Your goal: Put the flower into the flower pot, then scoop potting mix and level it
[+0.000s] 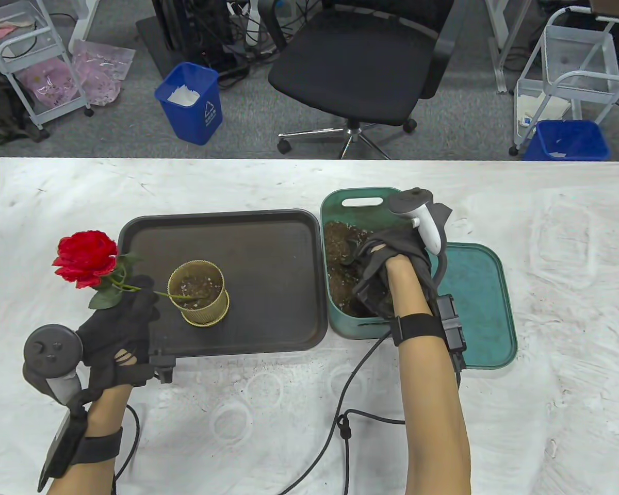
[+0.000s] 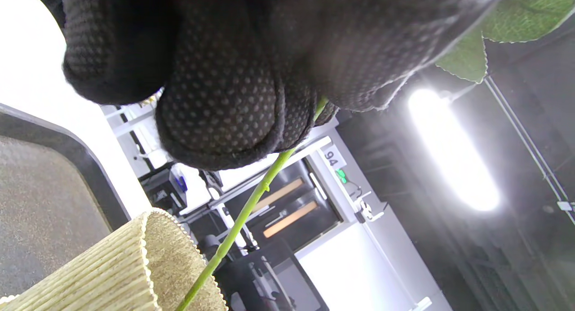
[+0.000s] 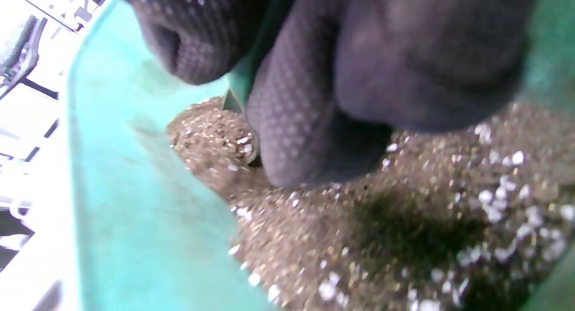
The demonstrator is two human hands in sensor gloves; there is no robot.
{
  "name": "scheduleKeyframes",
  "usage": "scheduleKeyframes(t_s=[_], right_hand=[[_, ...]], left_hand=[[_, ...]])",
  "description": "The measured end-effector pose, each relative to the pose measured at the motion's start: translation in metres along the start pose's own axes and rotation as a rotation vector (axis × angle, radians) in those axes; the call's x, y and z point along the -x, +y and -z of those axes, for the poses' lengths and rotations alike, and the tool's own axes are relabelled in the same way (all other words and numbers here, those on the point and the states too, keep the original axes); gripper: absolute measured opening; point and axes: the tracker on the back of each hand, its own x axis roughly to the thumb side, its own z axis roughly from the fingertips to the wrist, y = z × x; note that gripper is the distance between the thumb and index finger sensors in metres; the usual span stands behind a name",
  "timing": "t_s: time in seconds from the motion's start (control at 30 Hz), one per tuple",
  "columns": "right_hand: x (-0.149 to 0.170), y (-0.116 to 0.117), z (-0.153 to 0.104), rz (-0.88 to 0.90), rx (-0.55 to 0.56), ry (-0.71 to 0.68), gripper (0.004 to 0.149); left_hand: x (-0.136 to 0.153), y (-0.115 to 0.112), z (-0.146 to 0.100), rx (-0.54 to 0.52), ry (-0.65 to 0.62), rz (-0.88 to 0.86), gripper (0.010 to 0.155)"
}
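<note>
Left hand (image 1: 116,322) pinches the flower (image 1: 86,258) stem, foot in the flower pot (image 1: 198,292) at tray centre. Right hand (image 1: 387,268), at 3 o'clock, grips a green scoop handle in the potting mix (image 1: 340,247) — lift it level, slowly.

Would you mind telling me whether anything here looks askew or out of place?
The rose leans far left instead of standing upright: its stem enters the pot at a shallow slant, and the left hand pinches it. No spilled mix shows.

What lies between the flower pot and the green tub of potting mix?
In the table view, only bare dark tray floor, then its right rim, separates the flower pot from the green tub. Nothing stands there.
</note>
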Motion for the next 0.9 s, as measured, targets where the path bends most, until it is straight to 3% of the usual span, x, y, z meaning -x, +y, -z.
scheduleKeyframes(t_s=[0.37, 0.63, 0.9], right_hand=[[0.024, -0.007, -0.027, 0.292, -0.031, -0.035, 0.055], [0.036, -0.012, -0.052, 0.467, 0.015, -0.091, 0.055], [0.029, -0.011, -0.079, 0.455, 0.06, -0.208, 0.055]], left_hand=[[-0.004, -0.004, -0.004, 0.016, -0.012, -0.001, 0.043], [-0.005, -0.005, -0.005, 0.021, -0.015, -0.001, 0.043], [-0.005, -0.006, -0.005, 0.028, -0.019, -0.002, 0.043]])
